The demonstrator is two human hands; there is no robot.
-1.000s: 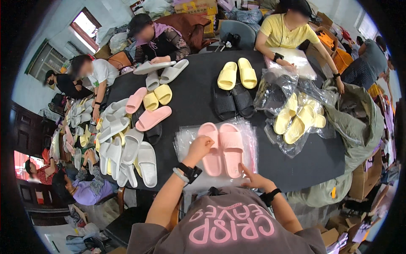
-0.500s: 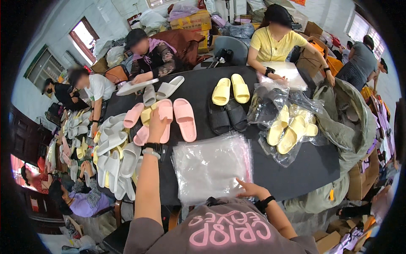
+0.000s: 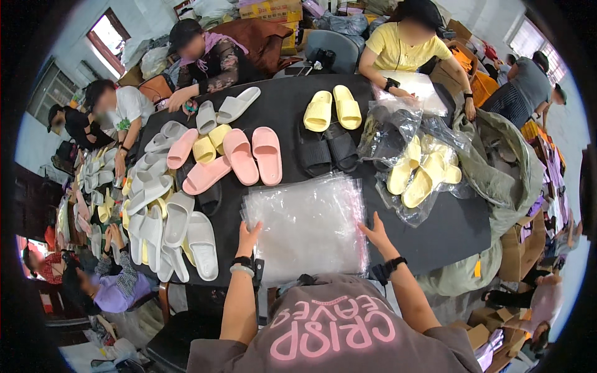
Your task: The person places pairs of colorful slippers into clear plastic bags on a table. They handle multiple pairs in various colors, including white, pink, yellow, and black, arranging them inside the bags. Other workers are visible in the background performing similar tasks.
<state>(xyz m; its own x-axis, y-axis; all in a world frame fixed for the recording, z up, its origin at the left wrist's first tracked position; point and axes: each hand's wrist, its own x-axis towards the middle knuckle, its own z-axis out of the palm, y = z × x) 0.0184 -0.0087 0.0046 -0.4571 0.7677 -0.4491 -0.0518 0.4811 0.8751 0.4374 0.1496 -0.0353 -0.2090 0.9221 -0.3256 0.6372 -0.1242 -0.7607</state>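
Note:
A stack of clear plastic bags (image 3: pixel 305 227) lies flat at the table's near edge, between my two hands. My left hand (image 3: pixel 249 239) rests at the stack's left edge, thumb and fingers apart. On the opposite edge, my right hand (image 3: pixel 378 237) is open with its thumb and fingers spread. Beyond my left hand is a pair of pink slides (image 3: pixel 268 155), with another pink slide (image 3: pixel 207 174) and a yellow slide (image 3: pixel 204 150) next to it. A pile of grey slides (image 3: pixel 150 230) sits farther left. Past the bags stand yellow slides (image 3: pixel 347 107) and black slides (image 3: pixel 314 153).
Bagged yellow slides (image 3: pixel 415 186) lie right of the bag stack on the black table (image 3: pixel 429 242). A large grey-green sack (image 3: pixel 519 180) leans on the table's right edge. Across the table, a person in yellow (image 3: pixel 398 53) handles clear bags; a person in a dark floral top (image 3: pixel 217 68) sits left of them.
My left hand has left the pink slides and come back to the bag stack's left edge. My right hand has shifted up along its right edge. The view has shifted slightly.

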